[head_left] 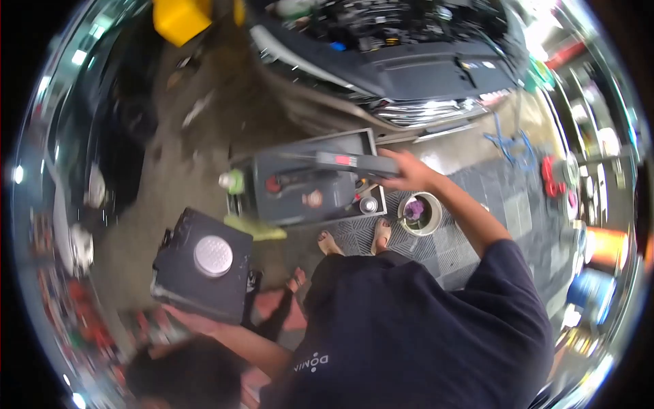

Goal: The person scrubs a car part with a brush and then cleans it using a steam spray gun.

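My left hand [189, 319] is at the lower edge of a black box [177, 262], supporting it, with most fingers hidden beneath. A round, pale, dotted disc [213, 256] sits on the box's upper face. My right hand [410, 170] is wrapped around the end of a long dark bar [354, 162] with a red label, held above the cart. Below the bar, a dark grey case [306, 194] lies on a metal-rimmed cart [376, 141]. A can [368, 204] stands in the cart's corner, and a green-labelled bottle [234, 181] is at its left end.
A car with its hood raised [436, 75] stands ahead. Beside my feet is a white bucket [432, 221] with a purple item inside. Another person's head [187, 371] is close at lower left. A blue hose [518, 148] lies right, near shelves with containers.
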Tool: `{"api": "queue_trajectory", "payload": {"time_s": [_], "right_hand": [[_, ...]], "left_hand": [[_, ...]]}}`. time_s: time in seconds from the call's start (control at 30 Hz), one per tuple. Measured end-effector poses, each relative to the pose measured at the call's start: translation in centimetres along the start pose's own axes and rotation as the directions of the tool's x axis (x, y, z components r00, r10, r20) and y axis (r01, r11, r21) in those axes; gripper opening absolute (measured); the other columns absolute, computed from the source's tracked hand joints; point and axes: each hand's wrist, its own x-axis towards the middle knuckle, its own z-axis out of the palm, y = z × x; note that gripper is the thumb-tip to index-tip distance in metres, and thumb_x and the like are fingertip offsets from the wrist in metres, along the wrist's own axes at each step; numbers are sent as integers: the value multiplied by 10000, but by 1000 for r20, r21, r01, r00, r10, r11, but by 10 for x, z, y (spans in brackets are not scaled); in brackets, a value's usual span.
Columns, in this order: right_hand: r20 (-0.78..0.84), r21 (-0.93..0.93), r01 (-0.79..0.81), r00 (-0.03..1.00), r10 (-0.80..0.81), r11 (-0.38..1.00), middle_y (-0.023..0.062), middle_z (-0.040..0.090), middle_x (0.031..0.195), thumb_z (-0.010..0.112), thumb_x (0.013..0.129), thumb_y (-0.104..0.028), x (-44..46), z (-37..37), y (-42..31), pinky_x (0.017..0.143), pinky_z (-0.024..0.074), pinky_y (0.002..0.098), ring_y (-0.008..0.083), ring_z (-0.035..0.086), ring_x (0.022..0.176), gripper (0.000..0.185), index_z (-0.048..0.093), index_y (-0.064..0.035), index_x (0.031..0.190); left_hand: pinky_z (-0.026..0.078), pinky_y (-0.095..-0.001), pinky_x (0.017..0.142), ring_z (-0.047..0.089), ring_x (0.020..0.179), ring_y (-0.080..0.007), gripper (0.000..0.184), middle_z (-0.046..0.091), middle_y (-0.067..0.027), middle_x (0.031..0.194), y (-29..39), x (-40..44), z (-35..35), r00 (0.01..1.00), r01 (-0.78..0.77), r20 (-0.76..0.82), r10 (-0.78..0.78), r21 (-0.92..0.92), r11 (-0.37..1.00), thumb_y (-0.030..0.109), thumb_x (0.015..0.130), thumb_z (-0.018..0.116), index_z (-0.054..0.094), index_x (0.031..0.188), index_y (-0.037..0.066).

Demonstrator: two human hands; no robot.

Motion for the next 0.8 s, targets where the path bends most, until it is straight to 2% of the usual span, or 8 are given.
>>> {"api": "queue_trajectory", "payload": {"time_s": [0.13, 0.3, 0.33, 0.37, 0.47, 0.5, 0.7, 0.8], "right_hand": [[222, -159, 128, 971, -90, 979, 158, 726, 940, 818, 805, -262, -70, -2, -7, 726, 567, 399, 325, 725, 819, 492, 635, -78, 1223], [452, -520, 78, 870, 196, 851, 128, 731, 998, 816, 789, -409, -134, 90, 40, 818, 560, 442, 356, 711, 924, 567, 618, -117, 1233], [467, -573, 99, 855, 224, 814, 162, 736, 989, 731, 823, -588, -144, 115, 67, 838, 554, 480, 377, 705, 962, 685, 561, -136, 1310], [494, -578, 131, 842, 218, 806, 162, 736, 989, 731, 823, -588, -151, 134, 76, 838, 554, 480, 377, 705, 962, 685, 561, -136, 1310], [363, -622, -113, 835, 414, 774, 243, 719, 992, 708, 834, -615, -166, 191, 105, 876, 535, 516, 435, 693, 988, 723, 515, -64, 1260], [397, -629, -76, 824, 404, 774, 243, 719, 992, 708, 834, -615, -172, 206, 108, 876, 535, 516, 435, 693, 988, 723, 515, -64, 1260], [269, -691, -110, 878, 395, 714, 311, 686, 1102, 639, 796, -772, -194, 269, 119, 936, 509, 547, 475, 655, 1083, 962, 424, 0, 1329], [291, -690, -103, 867, 404, 716, 311, 668, 1182, 602, 791, -816, -205, 283, 140, 973, 496, 533, 466, 631, 1152, 1025, 409, 11, 1364]], "left_hand": [[327, -434, 1187, 447, 1397, -312, 714, 423, -139, 1559, 13, -76, -41, 983, -24, -183, 33, 51, 998, 556, 1067, 369, 379, 1534, 16], [318, -373, 1175, 458, 1367, -277, 683, 448, -125, 1527, -13, -151, -161, 953, -60, -293, 71, 45, 997, 507, 1080, 404, 402, 1520, -15], [318, -372, 1176, 458, 1369, -274, 677, 452, -126, 1524, -22, -166, -178, 937, -62, -339, 89, 88, 994, 501, 1081, 406, 407, 1518, -16], [318, -371, 1177, 457, 1371, -271, 672, 456, -128, 1521, -29, -184, -194, 917, -54, -386, 102, 133, 990, 495, 1081, 409, 411, 1516, -17], [370, -355, 1139, 480, 1347, -256, 706, 464, -133, 1504, -61, -236, -251, 906, -54, -405, 123, 176, 983, 524, 1070, 423, 411, 1498, -37], [399, -347, 1108, 520, 1300, -242, 693, 501, -129, 1468, -77, -252, -283, 818, 41, -564, 111, 251, 967, 522, 1062, 448, 447, 1471, -38], [461, -316, 1027, 586, 1176, -192, 592, 596, -99, 1312, -84, -364, -373, 849, 121, -509, -142, -74, 990, 470, 1072, 462, 526, 1397, -21], [414, -319, 1080, 540, 1249, -191, 614, 556, -111, 1373, -117, -415, -433, 794, 134, -608, -10, 159, 978, 462, 1078, 454, 497, 1426, -42]]}}
